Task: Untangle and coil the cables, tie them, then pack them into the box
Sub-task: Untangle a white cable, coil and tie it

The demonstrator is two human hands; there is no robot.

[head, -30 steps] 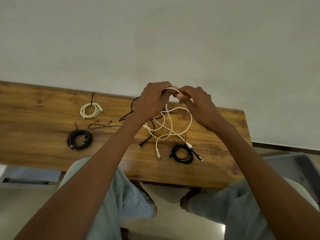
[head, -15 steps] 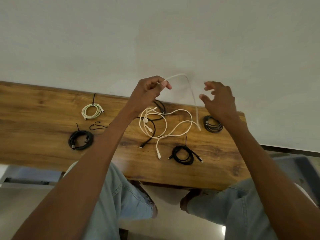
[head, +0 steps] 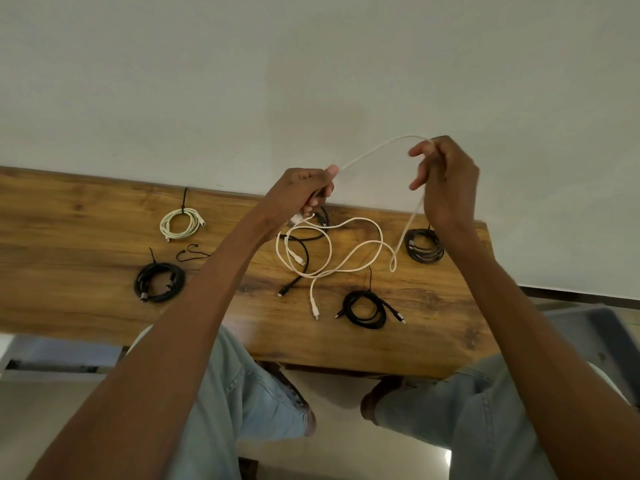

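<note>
A long white cable [head: 363,244] lies in loose loops on the wooden table [head: 86,299], tangled with a loose black cable [head: 294,280]. My left hand [head: 304,192] grips one stretch of the white cable above the table. My right hand [head: 445,178] pinches the same cable further along, held higher, so a span arches between the hands. From the right hand the cable hangs down to the table. Tied coils lie around: a white coil [head: 180,225], a black coil [head: 159,282], a black coil [head: 367,308] and a black coil [head: 424,245].
A thin black tie [head: 190,254] lies loose between the two left coils. A pale wall stands right behind the table. A grey box [head: 595,334] sits low at the right, beyond the table's end. My knees in jeans are under the front edge.
My hands were together on the cable, then parted. The right hand, open half a second ago, now pinches the cable and holds it up to the right; the left hand has dropped lower.
</note>
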